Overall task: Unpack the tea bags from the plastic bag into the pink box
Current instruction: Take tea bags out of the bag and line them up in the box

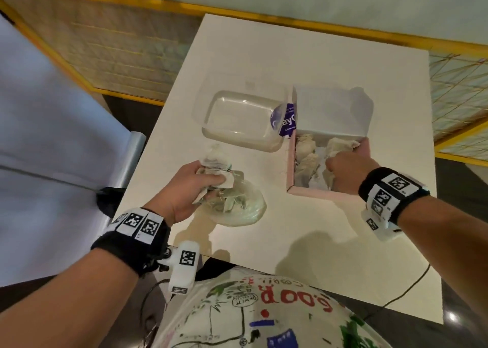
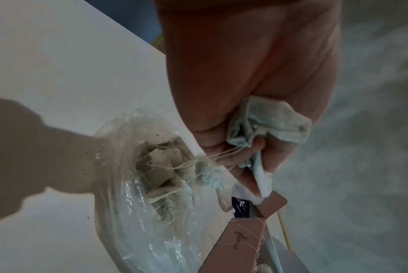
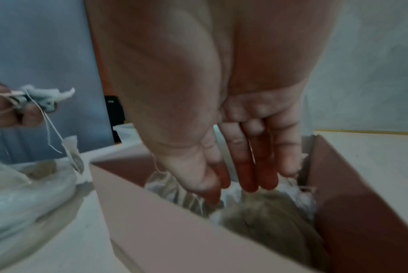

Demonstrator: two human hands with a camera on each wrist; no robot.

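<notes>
My left hand [image 1: 184, 186], left of centre in the head view, grips a clump of tea bags [image 2: 268, 122] just above the plastic bag [image 1: 237, 205] — their strings still trail into its open mouth, so I keep them low. My right hand [image 1: 343, 168] reaches into the pink box [image 1: 324, 193] at centre right, fingers [image 3: 247, 166] straight and holding nothing, resting on the bags [image 3: 268, 218] already there, I judge to settle them. A clear tub [image 1: 243, 120] sits above on the table [image 1: 317, 242], unused.
</notes>
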